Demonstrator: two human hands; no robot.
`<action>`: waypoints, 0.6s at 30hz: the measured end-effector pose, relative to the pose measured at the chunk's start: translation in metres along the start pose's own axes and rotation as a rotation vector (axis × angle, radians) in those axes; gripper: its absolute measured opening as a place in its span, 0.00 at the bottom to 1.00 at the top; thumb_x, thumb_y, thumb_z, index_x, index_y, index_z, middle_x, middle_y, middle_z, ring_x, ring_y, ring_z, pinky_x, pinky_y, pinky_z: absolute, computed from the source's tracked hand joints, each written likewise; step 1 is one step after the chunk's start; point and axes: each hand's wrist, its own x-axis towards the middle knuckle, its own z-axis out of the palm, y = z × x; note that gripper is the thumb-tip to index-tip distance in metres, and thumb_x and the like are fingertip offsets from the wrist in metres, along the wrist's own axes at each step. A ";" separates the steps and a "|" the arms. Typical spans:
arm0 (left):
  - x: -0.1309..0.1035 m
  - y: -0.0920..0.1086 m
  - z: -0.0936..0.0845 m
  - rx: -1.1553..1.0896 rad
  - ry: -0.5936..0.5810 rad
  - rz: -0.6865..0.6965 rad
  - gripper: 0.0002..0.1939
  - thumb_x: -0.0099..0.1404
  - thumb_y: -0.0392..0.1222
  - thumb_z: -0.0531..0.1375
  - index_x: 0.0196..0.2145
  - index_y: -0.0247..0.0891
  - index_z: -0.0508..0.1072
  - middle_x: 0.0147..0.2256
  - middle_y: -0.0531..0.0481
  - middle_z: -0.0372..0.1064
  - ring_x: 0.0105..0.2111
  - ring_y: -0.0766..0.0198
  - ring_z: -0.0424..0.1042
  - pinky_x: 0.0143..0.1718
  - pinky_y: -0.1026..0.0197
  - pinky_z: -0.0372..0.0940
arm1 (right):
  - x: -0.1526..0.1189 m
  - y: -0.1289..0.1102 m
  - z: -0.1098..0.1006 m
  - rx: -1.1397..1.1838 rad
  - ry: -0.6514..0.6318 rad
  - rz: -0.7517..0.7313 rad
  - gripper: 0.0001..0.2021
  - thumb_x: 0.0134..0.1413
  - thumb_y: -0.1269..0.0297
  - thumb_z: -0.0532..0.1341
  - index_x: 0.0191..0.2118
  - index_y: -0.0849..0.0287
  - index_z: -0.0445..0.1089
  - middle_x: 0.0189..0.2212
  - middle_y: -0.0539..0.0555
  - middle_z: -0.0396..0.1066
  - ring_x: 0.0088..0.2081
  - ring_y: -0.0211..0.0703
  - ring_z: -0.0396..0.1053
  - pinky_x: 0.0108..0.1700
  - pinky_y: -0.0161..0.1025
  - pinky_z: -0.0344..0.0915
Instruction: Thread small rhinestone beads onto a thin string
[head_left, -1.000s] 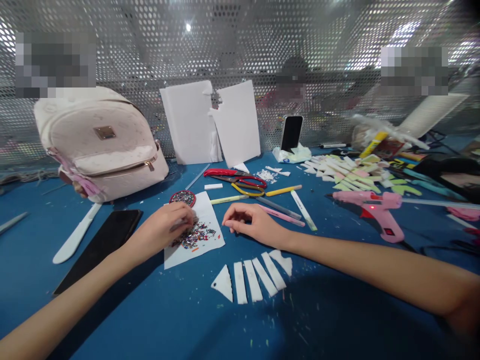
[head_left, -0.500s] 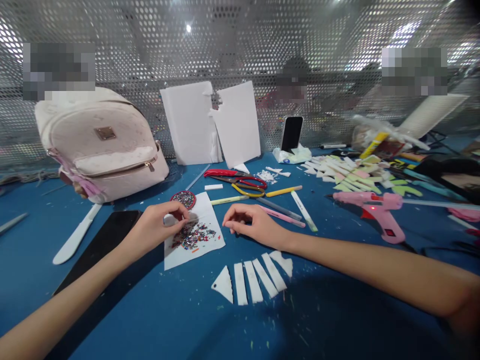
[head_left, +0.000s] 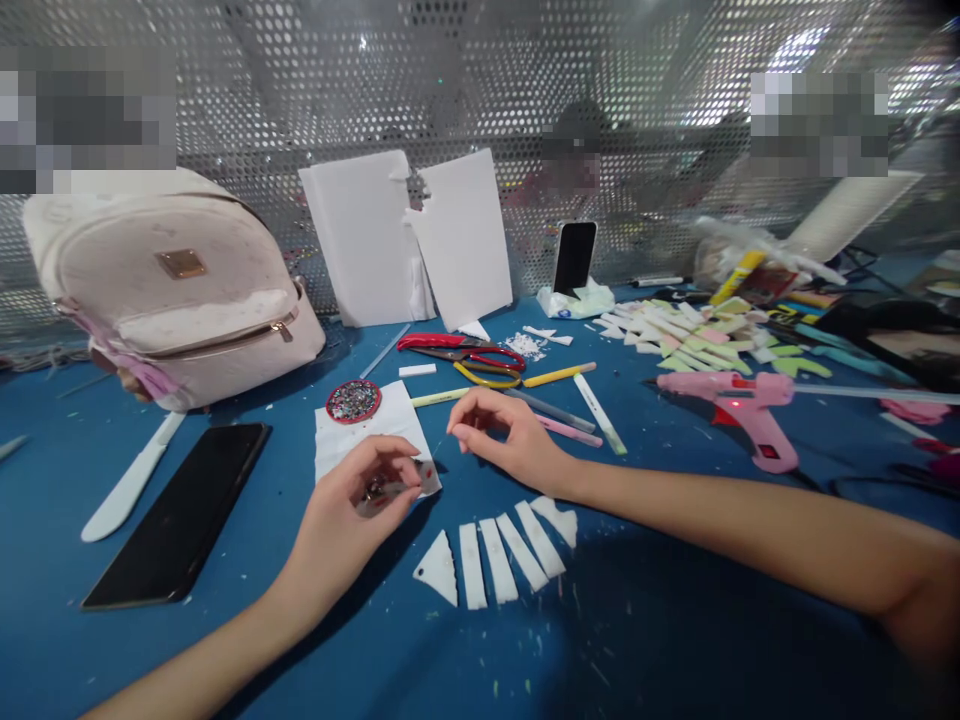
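My left hand (head_left: pixel 352 510) is curled above a white paper sheet (head_left: pixel 334 440), its thumb and a fingertip pressed together. Whatever lies between them is too small to make out. Small shiny coloured bits (head_left: pixel 375 490) on the sheet are mostly hidden by this hand. To the right of the paper, my right hand (head_left: pixel 510 440) has its thumb and index finger pinched; a faint thin strand seems to run from the tips. Below both hands, white cut pieces (head_left: pixel 471 566) lie in a fish-shaped row. A round red-rimmed dish (head_left: pixel 353 401) of glittery bits sits at the paper's top.
Red-handled scissors (head_left: pixel 457 348) and several pens (head_left: pixel 600 412) lie beyond my hands. A pink glue gun (head_left: pixel 757 400) and cut strips (head_left: pixel 682 335) are at right. A black phone (head_left: pixel 180 515), white knife (head_left: pixel 135 480) and backpack (head_left: pixel 180 290) stand left; white boards (head_left: pixel 367 240) lean behind.
My left hand has moved right and nearer to me, uncovering the red-rimmed dish and the black phone. My right hand stays pinched near the same spot. The view has shifted slightly.
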 end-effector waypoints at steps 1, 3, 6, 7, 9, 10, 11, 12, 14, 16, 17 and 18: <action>0.000 -0.001 0.000 -0.020 -0.003 -0.015 0.11 0.62 0.35 0.62 0.43 0.41 0.69 0.32 0.53 0.72 0.34 0.64 0.75 0.39 0.60 0.72 | 0.000 -0.001 0.000 -0.003 0.005 -0.007 0.05 0.62 0.66 0.60 0.36 0.61 0.69 0.29 0.49 0.67 0.29 0.34 0.67 0.30 0.33 0.63; 0.001 -0.004 -0.001 -0.055 -0.013 -0.044 0.12 0.62 0.35 0.62 0.44 0.42 0.69 0.32 0.53 0.72 0.34 0.64 0.75 0.39 0.61 0.72 | -0.001 -0.003 -0.001 -0.011 0.010 -0.016 0.05 0.62 0.66 0.60 0.35 0.61 0.68 0.29 0.49 0.67 0.29 0.34 0.66 0.30 0.33 0.62; 0.002 -0.007 -0.002 -0.089 -0.027 -0.074 0.12 0.62 0.35 0.62 0.44 0.42 0.68 0.32 0.53 0.71 0.35 0.64 0.75 0.39 0.60 0.72 | -0.001 -0.004 -0.001 -0.028 0.007 -0.021 0.05 0.62 0.65 0.60 0.36 0.60 0.68 0.30 0.49 0.67 0.29 0.35 0.66 0.30 0.34 0.62; 0.002 -0.007 -0.002 -0.095 -0.028 -0.078 0.12 0.62 0.35 0.62 0.44 0.42 0.68 0.32 0.53 0.71 0.35 0.64 0.75 0.40 0.60 0.72 | -0.001 -0.005 -0.001 -0.036 0.006 -0.021 0.05 0.62 0.65 0.59 0.36 0.60 0.68 0.30 0.50 0.67 0.29 0.35 0.66 0.30 0.34 0.62; 0.003 -0.007 -0.001 -0.103 -0.030 -0.081 0.12 0.62 0.35 0.62 0.44 0.42 0.68 0.31 0.53 0.71 0.35 0.63 0.75 0.40 0.59 0.72 | -0.002 -0.005 -0.001 -0.050 0.008 -0.023 0.05 0.62 0.64 0.59 0.36 0.60 0.68 0.30 0.50 0.67 0.29 0.35 0.67 0.30 0.34 0.63; 0.003 -0.006 -0.001 -0.104 -0.030 -0.080 0.12 0.62 0.35 0.62 0.44 0.42 0.68 0.31 0.53 0.71 0.34 0.63 0.75 0.40 0.58 0.72 | -0.002 -0.004 -0.001 -0.055 0.009 -0.026 0.05 0.62 0.64 0.59 0.36 0.60 0.68 0.30 0.50 0.67 0.29 0.35 0.67 0.30 0.34 0.63; 0.003 -0.006 -0.001 -0.104 -0.029 -0.079 0.12 0.62 0.35 0.62 0.44 0.42 0.68 0.31 0.52 0.71 0.34 0.62 0.75 0.40 0.58 0.73 | -0.002 -0.004 -0.001 -0.059 0.010 -0.029 0.05 0.62 0.64 0.59 0.36 0.60 0.68 0.30 0.50 0.67 0.29 0.35 0.66 0.30 0.34 0.63; 0.003 -0.006 -0.001 -0.103 -0.027 -0.078 0.12 0.62 0.35 0.62 0.44 0.42 0.68 0.31 0.52 0.71 0.34 0.62 0.75 0.39 0.58 0.73 | -0.002 -0.004 -0.001 -0.062 0.010 -0.033 0.05 0.62 0.64 0.59 0.36 0.60 0.68 0.30 0.50 0.67 0.29 0.35 0.66 0.30 0.34 0.63; 0.002 -0.006 -0.001 -0.109 -0.026 -0.075 0.13 0.62 0.35 0.62 0.44 0.42 0.68 0.31 0.52 0.71 0.34 0.62 0.75 0.39 0.58 0.73 | -0.002 -0.003 -0.001 -0.068 0.010 -0.043 0.05 0.62 0.64 0.59 0.36 0.60 0.68 0.30 0.50 0.68 0.29 0.35 0.66 0.30 0.34 0.63; 0.002 -0.006 -0.001 -0.132 -0.029 -0.076 0.13 0.62 0.35 0.62 0.44 0.43 0.68 0.31 0.52 0.71 0.34 0.62 0.75 0.40 0.57 0.74 | -0.002 -0.002 0.000 -0.073 0.012 -0.051 0.05 0.62 0.64 0.59 0.36 0.60 0.68 0.30 0.50 0.68 0.29 0.36 0.67 0.30 0.34 0.63; 0.002 -0.006 0.000 -0.150 -0.032 -0.078 0.14 0.62 0.35 0.63 0.45 0.43 0.67 0.31 0.52 0.71 0.34 0.62 0.76 0.40 0.57 0.74 | -0.003 -0.002 0.000 -0.074 0.012 -0.055 0.05 0.62 0.64 0.59 0.36 0.60 0.68 0.30 0.50 0.68 0.29 0.35 0.66 0.30 0.34 0.63; 0.002 -0.006 0.000 -0.169 -0.032 -0.080 0.15 0.61 0.35 0.63 0.45 0.43 0.67 0.31 0.53 0.71 0.34 0.62 0.76 0.41 0.57 0.74 | -0.003 -0.001 0.000 -0.074 0.014 -0.058 0.05 0.62 0.64 0.60 0.36 0.60 0.69 0.30 0.50 0.68 0.29 0.35 0.66 0.30 0.34 0.63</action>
